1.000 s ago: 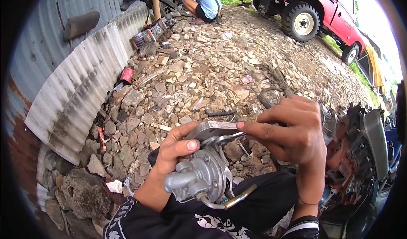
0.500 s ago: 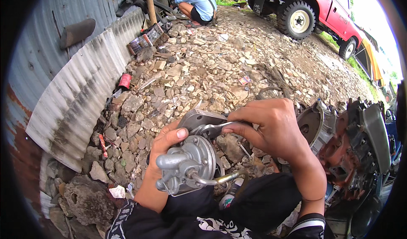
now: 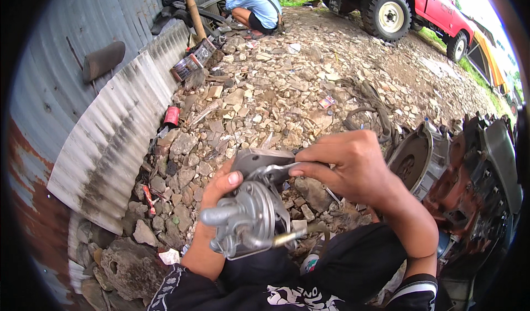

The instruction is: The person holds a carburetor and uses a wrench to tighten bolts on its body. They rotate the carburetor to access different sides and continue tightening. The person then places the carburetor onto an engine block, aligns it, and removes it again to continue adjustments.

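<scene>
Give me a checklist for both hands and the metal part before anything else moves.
1. Left hand supporting the grey pump-like part: ok, thumb on the near side.
2. Right hand gripping the wrench-like tool: ok, pinched between thumb and fingers.
3. Tool's far end seated on a fastener: cannot tell, blurred.
4. Hose away from the right hand: ok, it sticks out below that hand.
5. Part set down on a firm surface: not ok, held up in the hand.

Rust-stained corrugated wall [image 3: 55, 73], stony ground [image 3: 309, 73]
</scene>
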{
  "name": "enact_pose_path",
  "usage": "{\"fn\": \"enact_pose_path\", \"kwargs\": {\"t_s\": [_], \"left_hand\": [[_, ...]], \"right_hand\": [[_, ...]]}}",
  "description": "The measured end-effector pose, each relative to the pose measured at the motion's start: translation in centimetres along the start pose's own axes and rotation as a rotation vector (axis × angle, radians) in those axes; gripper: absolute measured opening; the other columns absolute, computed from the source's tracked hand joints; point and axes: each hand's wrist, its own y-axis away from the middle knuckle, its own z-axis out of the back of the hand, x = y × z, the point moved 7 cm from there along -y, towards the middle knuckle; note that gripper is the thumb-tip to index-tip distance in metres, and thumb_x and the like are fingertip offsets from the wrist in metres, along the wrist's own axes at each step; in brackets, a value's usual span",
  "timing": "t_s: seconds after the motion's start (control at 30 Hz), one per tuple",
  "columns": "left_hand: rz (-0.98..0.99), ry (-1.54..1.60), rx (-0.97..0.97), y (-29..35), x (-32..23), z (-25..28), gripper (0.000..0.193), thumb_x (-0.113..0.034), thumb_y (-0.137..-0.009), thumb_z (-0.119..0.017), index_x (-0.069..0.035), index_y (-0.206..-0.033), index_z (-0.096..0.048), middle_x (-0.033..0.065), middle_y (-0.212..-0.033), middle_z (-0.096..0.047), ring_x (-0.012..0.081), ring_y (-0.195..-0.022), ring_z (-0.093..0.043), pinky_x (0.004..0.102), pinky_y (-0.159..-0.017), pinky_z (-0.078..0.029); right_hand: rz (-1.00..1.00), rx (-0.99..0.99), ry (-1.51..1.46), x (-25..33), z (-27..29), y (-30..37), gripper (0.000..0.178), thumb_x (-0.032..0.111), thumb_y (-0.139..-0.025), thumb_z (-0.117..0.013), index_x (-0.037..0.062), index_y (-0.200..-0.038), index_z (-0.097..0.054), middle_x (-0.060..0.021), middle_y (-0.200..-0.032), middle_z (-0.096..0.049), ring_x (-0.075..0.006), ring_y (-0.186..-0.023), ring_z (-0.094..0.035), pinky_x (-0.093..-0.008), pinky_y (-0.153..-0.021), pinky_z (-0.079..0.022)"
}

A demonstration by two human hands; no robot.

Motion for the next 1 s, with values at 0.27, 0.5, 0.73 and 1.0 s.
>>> {"fn": "enact_pose_path", "kwargs": {"t_s": [0.27, 0.5, 0.73, 1.0], "left_hand": [[0.069, -0.074, -0.060, -0.2, 1.4, -1.2, 0.051, -0.017, -0.080, -0.071, 0.006, -0.124, -0.059, 0.0206, -0.107, -0.071, 0.0271, -0.088, -0.074, 0.0394, -0.082, -0.063], [0.119, -0.208, -0.024, -0.6, 1.4, -1.7, 0.049, -0.013, -0.087, -0.069, 0.006, -0.130, -0.055, 0.0195, -0.118, -0.067, 0.0254, -0.099, -0.070, 0.0379, -0.089, -0.060], [0.120, -0.323, -0.005, -0.7, 1.1, -1.7, 0.051, -0.014, -0.086, -0.070, 0.007, -0.130, -0.056, 0.0197, -0.116, -0.068, 0.0262, -0.101, -0.070, 0.0377, -0.090, -0.059], [0.122, -0.294, -0.075, -0.4, 0.6, -0.2, 0.045, -0.012, -0.083, -0.072, 0.009, -0.122, -0.061, 0.0231, -0.111, -0.070, 0.0283, -0.093, -0.073, 0.0398, -0.086, -0.061]], "right_hand": [[0.192, 0.110, 0.406, 3.1, 3.6, 0.0, 0.025, 0.036, -0.071, -0.083, 0.0146, -0.072, -0.071, 0.0036, -0.061, -0.055, -0.0177, -0.059, -0.058, -0.0341, -0.056, -0.043], [0.133, 0.269, 0.586, 3.3, 2.9, -0.6, 0.023, 0.035, -0.067, -0.083, 0.0137, -0.069, -0.074, 0.0030, -0.061, -0.059, -0.0196, -0.059, -0.060, -0.0354, -0.065, -0.045], [0.219, 0.242, 0.562, 1.7, 1.9, -0.7, 0.025, 0.039, -0.065, -0.082, 0.0160, -0.065, -0.072, 0.0035, -0.057, -0.055, -0.0188, -0.058, -0.059, -0.0349, -0.063, -0.046], [0.234, 0.166, 0.420, 0.7, 1.6, 0.0, 0.030, 0.045, -0.072, -0.078, 0.0156, -0.066, -0.075, -0.0051, -0.063, -0.066, -0.0265, -0.064, -0.070, -0.0396, -0.061, -0.055]]}}
